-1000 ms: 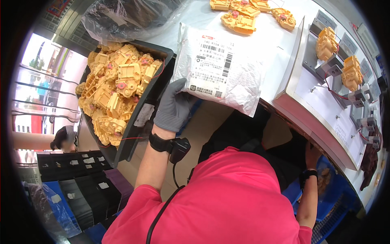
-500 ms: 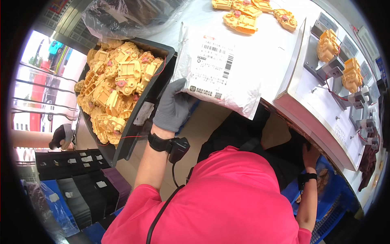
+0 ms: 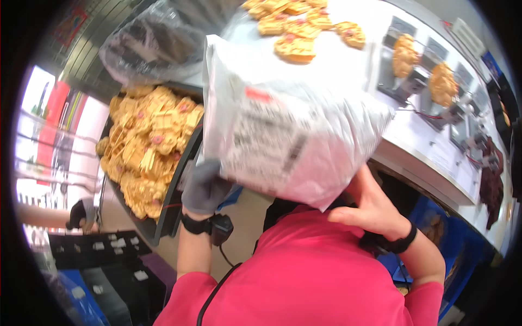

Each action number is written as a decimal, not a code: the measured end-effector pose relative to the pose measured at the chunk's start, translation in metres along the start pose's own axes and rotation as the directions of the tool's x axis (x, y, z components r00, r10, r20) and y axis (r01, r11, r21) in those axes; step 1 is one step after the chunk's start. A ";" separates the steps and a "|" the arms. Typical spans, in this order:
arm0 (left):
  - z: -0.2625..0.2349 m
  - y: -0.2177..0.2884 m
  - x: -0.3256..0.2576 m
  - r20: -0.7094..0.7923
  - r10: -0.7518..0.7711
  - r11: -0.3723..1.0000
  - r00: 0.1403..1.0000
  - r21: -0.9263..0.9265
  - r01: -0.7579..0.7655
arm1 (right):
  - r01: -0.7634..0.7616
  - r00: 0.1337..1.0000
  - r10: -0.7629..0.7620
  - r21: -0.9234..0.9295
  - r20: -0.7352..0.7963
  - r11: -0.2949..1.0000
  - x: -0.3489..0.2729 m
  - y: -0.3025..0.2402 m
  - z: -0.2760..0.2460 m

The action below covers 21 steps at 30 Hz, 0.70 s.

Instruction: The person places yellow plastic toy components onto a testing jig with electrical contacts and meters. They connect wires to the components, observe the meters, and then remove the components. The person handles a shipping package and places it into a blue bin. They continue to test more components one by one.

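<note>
White worktable (image 3: 348, 70), upper right, bearing loose yellow moulded plastic parts (image 3: 296, 46) and grey fixture blocks (image 3: 413, 81) loaded with similar parts. Black rectangular plastic bin (image 3: 179, 179), tilted at the table's left edge, heaped with yellow plastic parts (image 3: 144, 146); a crumpled clear plastic bag (image 3: 147, 46) lies above it. White-grey plastic mailing bag with a printed label (image 3: 283, 130), raised off the table between both hands, centre of view. Left hand (image 3: 204, 187), in a grey glove, is clasped on the bag's lower left corner. Right hand (image 3: 372, 209), bare, wearing a black wristband, is curled under the bag's lower right edge, gripping it from below.
</note>
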<state>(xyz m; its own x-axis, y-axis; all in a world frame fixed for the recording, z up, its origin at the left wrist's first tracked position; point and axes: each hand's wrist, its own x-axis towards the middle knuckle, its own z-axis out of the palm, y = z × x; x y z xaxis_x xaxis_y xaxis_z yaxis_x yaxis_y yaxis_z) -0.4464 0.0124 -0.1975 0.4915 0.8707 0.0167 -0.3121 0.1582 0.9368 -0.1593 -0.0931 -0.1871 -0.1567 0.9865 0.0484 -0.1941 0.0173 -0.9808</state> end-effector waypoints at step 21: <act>0.200 -0.023 0.072 0.539 -0.409 0.799 0.737 0.602 0.003 | 0.233 0.777 -0.131 0.089 -0.615 0.968 -0.160 -0.003 -0.034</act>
<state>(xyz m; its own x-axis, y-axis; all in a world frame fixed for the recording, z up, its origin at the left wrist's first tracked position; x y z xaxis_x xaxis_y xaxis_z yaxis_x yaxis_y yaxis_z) -0.2414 -0.0211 -0.1476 0.9276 0.3260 -0.1825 0.2417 -0.1511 0.9585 -0.1008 -0.2457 -0.1979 0.4997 0.8648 0.0497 -0.3104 0.2324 -0.9218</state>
